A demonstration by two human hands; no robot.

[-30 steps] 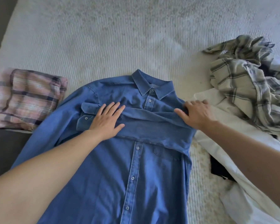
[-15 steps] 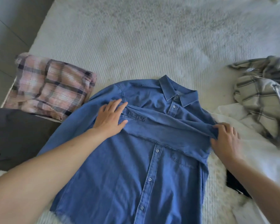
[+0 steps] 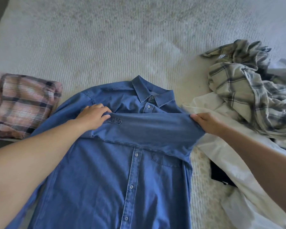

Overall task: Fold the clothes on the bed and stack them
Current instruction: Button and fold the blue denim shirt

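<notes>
Blue denim shirt [image 3: 116, 176] flat on bed [image 3: 122, 47], front up, buttoned, collar twd far side. One sleeve [image 3: 152, 128] laid across chest, just below collar. Left hand [image 3: 93, 117] gripping cuff end of sleeve, fingers curled over fabric edge. Right hand [image 3: 205, 123] pinching fold at shirt's rt shoulder edge, fabric pulled taut betw. both.

Step in hand, prob.: squaring the sleeve fold before side folds.

To do well:
- Keep tension even betw. both hands; flatten sleeve level across chest, no bunching near pocket.
- Line rt fold edge straight w/ side seam, parallel to button placket.
- Lay cuff inside body outline, not hanging past left shoulder.
- Smooth w/ flat palm from centre outward before letting go.
- Other sleeve not visible; likely needs same treatment.

Risks: denim stiff, fold may spring back; white garment [image 3: 221, 146] touching shirt's rt edge, could get caught in fold.

Folded pink plaid item [image 3: 23, 104] at left, near shirt: likely stack spot. Crumpled grey plaid shirt [image 3: 254, 93] at rt, unfolded.
</notes>
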